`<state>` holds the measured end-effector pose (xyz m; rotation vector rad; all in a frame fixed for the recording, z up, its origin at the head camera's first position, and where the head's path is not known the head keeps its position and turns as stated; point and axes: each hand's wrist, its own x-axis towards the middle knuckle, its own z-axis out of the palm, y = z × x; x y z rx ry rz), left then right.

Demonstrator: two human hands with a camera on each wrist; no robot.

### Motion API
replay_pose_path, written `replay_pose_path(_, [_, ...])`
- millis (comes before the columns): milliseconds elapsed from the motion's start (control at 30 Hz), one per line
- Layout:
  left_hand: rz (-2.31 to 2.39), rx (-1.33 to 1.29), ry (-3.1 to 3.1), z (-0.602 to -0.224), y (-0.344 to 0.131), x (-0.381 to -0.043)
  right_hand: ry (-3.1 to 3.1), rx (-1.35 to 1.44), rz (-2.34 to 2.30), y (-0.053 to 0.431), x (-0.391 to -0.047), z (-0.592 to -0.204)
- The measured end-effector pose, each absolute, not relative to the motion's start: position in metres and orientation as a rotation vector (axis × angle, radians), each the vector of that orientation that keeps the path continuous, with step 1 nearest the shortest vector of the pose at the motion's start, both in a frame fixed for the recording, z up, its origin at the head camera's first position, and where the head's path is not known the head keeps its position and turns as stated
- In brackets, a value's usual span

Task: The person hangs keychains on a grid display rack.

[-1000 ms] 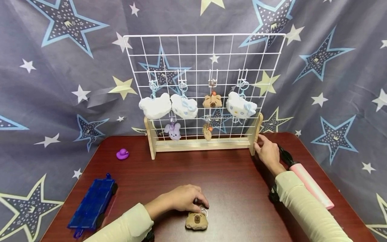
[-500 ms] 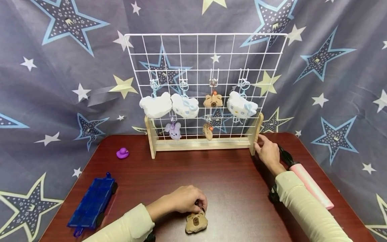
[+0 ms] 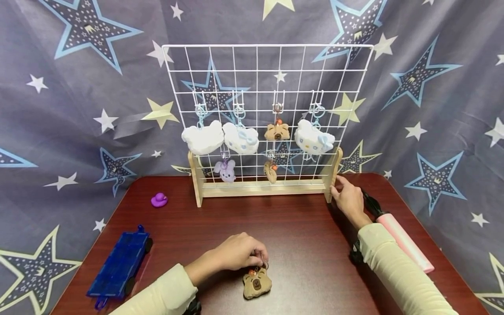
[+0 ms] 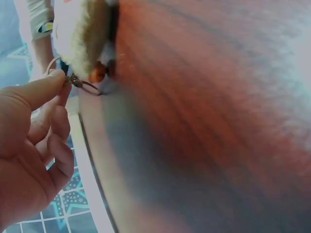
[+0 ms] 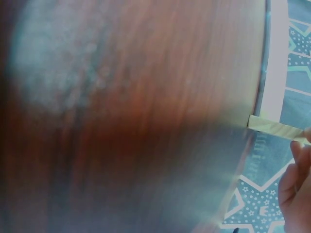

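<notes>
Near the front of the table my left hand (image 3: 241, 253) pinches the metal ring of a brown plush animal-head keychain (image 3: 257, 283). Its face is up, and an orange bead shows at its top. In the left wrist view, thumb and forefinger of that hand (image 4: 34, 131) hold the ring and clasp, with the plush (image 4: 87, 36) beyond. At the back right, my right hand (image 3: 348, 199) grips the wooden side leg of a white wire grid rack (image 3: 264, 189); in the right wrist view, its fingers (image 5: 297, 182) meet the leg (image 5: 274, 127).
Several plush keychains hang from hooks on the grid, among them a white one (image 3: 204, 137), a brown one (image 3: 277, 131) and a lilac one (image 3: 226, 171). A purple duck (image 3: 159, 200) and a blue wheeled toy flatbed (image 3: 120, 267) lie left; a pink-handled tool (image 3: 405, 242) lies right.
My left hand has closed on the keychain's ring and drawn it slightly up, turning the plush a little and exposing the orange bead. My right hand has stayed at the rack's leg.
</notes>
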<state>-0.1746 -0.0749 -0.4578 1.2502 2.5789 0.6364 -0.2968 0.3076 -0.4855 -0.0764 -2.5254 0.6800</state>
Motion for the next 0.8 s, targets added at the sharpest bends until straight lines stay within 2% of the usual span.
replay_pose_path(433, [0.887, 1.253, 2.514, -0.44, -0.068, -0.183, -2.529, -0.073, 0.691, 0.308, -0.297, -0.486])
replay_pose_path(800, [0.867, 1.244, 2.59, -0.429, -0.055, -0.189, -2.535, -0.063, 0.697, 0.309, -0.297, -0.487])
